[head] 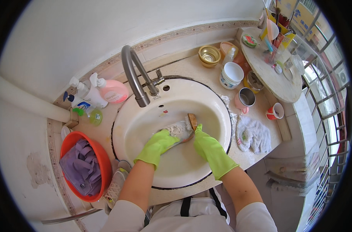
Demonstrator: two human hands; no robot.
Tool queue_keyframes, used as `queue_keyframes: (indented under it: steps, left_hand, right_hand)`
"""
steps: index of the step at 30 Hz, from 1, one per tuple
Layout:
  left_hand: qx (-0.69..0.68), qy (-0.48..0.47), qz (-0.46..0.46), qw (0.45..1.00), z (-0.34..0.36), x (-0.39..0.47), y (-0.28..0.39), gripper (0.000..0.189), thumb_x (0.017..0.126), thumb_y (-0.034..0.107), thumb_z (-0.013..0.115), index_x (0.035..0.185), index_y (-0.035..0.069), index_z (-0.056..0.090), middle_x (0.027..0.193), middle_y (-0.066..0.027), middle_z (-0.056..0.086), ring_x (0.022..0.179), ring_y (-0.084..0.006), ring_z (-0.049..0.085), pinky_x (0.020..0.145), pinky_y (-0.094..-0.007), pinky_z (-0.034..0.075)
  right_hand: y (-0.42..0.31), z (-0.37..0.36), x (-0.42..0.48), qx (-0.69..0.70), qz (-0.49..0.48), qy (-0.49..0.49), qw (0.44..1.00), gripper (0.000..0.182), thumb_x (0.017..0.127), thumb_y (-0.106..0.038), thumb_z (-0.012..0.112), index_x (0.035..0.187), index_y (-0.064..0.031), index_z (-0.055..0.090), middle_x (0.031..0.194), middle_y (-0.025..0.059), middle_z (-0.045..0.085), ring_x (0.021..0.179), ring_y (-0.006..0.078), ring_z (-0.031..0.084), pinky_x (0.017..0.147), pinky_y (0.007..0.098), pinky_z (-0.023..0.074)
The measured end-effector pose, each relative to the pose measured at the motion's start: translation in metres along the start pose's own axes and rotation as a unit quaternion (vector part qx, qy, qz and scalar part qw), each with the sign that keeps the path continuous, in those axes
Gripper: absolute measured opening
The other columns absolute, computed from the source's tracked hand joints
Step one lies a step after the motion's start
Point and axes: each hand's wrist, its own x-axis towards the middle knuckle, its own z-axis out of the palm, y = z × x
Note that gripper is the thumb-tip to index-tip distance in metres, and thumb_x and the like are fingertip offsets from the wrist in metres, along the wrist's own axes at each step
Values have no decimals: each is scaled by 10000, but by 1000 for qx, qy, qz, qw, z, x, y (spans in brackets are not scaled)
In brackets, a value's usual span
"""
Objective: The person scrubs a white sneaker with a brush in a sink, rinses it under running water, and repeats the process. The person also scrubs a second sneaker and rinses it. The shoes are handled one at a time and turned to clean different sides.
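Observation:
My left hand (161,143), in a lime-green rubber glove, grips a pale lace-up shoe (180,130) inside the white ceramic washbasin (132,153). The shoe's toe points right, and my glove covers much of its heel end. My right hand (205,142), gloved alike, holds a wooden scrub brush (192,121). Its white bristles face left and meet the shoe near the toe. Above the basin arches a brushed-metal faucet (132,75); no running water shows. A second sneaker (116,184), grey with yellow accents, rests on the counter left of my left forearm.
An orange-red plastic basin (105,162) with purple straps and fabric stands left. Behind it are several pump bottles (113,91). On the right lie a white cloth (253,134), a pink mug (244,100), a white tub (231,75) and a paper cup (274,111). A raised shelf (266,69) carries brushes.

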Motion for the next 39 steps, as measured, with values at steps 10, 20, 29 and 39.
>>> queue_keyframes:
  steps: [10, 20, 29, 39]
  left_hand:
    - [-126, 142, -266, 945, -5, -13, 12, 707, 879, 632, 550, 1257, 38, 618, 1153, -247, 654, 1051, -358, 634, 882, -427, 480]
    - [-290, 209, -200, 912, -2, -4, -27, 612, 930, 554, 535, 1245, 36, 620, 1080, -210, 670, 954, -306, 634, 851, -413, 485]
    - [43, 205, -29, 977, 6, 2, -49, 580, 928, 513, 555, 1229, 23, 627, 1096, -234, 661, 974, -343, 649, 810, -429, 500]
    - [-513, 253, -188, 798, 19, 47, -106, 488, 926, 458, 596, 1136, 21, 646, 1046, -119, 677, 896, -236, 653, 749, -369, 549]
  right_hand:
    - [-28, 79, -58, 51, -58, 27, 997, 668, 1002, -327, 398, 1559, -122, 91, 1239, 209, 622, 1100, 337, 635, 927, 505, 476]
    - [-42, 72, -57, 38, -43, 22, 998, 649, 1007, -353, 375, 1560, -123, 123, 1256, 213, 614, 1120, 343, 626, 940, 517, 465]
    - [-57, 6, 12, -5, 23, -20, 1000, 639, 1010, -369, 358, 1560, -123, 146, 1266, 215, 608, 1134, 348, 620, 949, 526, 458]
    - [-48, 52, -35, -52, -57, -40, 996, 655, 999, -337, 377, 1559, -114, 121, 1241, 215, 617, 1113, 353, 626, 935, 516, 465]
